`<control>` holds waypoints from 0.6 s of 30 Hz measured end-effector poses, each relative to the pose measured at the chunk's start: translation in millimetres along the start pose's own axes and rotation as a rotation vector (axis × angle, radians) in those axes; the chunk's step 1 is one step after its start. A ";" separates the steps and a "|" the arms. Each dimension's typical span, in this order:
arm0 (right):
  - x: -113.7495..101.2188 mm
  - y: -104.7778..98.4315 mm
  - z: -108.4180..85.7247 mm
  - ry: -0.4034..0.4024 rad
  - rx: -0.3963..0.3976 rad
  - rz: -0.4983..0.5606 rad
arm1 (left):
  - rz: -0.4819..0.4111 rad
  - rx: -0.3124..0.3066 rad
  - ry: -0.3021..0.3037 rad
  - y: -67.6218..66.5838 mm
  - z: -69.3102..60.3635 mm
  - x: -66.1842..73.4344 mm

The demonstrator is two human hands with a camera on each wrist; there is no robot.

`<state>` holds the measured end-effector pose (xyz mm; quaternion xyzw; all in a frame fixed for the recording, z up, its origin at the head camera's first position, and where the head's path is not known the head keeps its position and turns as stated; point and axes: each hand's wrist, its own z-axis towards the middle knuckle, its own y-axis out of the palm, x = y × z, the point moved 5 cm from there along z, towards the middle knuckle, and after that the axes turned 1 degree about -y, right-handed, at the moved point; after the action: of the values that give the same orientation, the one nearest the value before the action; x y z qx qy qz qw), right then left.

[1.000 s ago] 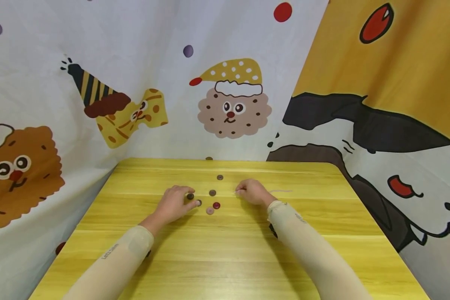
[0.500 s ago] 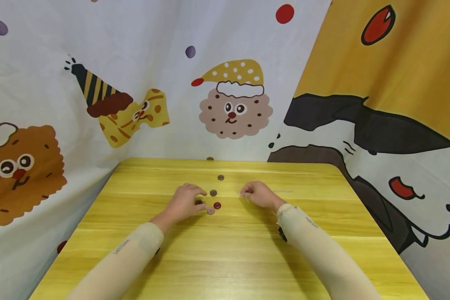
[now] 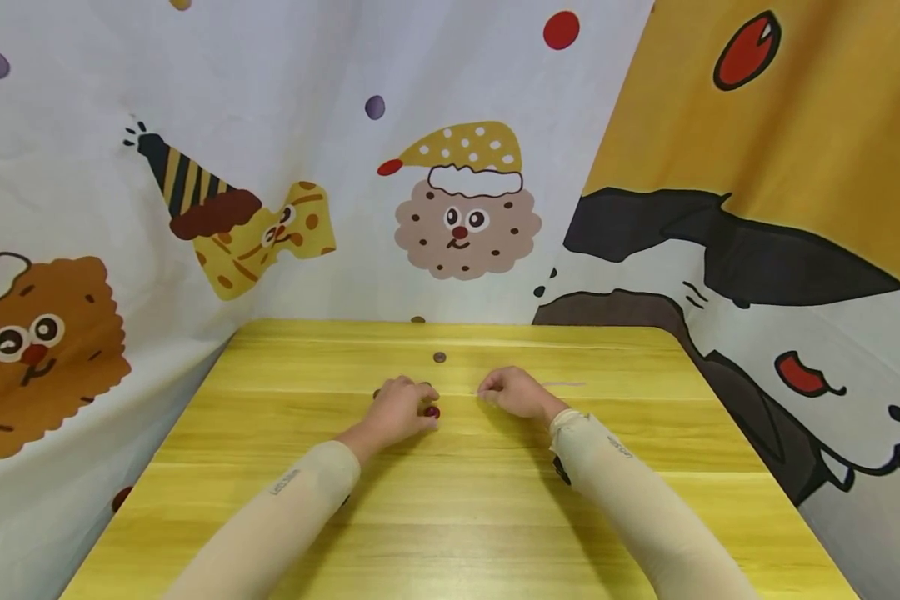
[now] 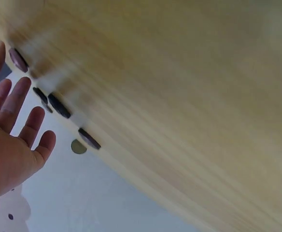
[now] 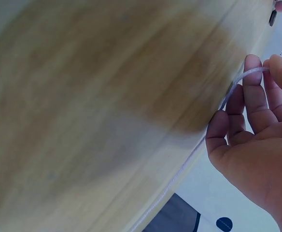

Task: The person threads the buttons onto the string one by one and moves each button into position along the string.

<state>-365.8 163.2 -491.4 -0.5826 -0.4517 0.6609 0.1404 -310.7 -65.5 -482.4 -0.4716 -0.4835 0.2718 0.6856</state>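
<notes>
My left hand point(image 3: 396, 412) hovers low over the table, its thumb and forefinger on either side of a dark red button point(image 3: 432, 412), with a gap between the tips. In the left wrist view its other fingers point(image 4: 15, 101) are spread, beside a pinkish button point(image 4: 18, 60) and several dark buttons point(image 4: 59, 105). Between thumb and forefinger, my right hand point(image 3: 517, 392) pinches the end of a thin pale pink cord point(image 5: 252, 71). The cord trails off over the table to the right. In the head view my left hand hides some of the buttons.
A brown button point(image 3: 439, 357) lies farther back on the yellow wooden table point(image 3: 450, 517). Part of another dark button point(image 3: 377, 393) shows behind my left hand. A cartoon-printed curtain point(image 3: 307, 100) hangs behind the table and along its sides.
My left hand has moved right, over the dark buttons to the red one, covering the pink button in the head view. My right hand has shifted slightly right and still pinches the cord.
</notes>
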 end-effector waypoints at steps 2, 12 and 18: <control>0.3 -0.1 -0.4 -0.004 -0.002 0.001 | 0.023 0.001 0.000 3.0 1.4 1.2; -2.2 0.2 -0.9 0.000 -0.014 0.010 | 0.119 0.013 -0.014 5.2 3.2 1.5; -1.7 2.0 -0.2 0.011 -0.021 0.017 | 0.143 0.001 -0.027 5.3 3.6 0.3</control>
<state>-364.4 161.0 -491.8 -0.5915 -0.4528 0.6541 0.1315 -313.4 -61.7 -486.9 -0.5010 -0.4577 0.3264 0.6580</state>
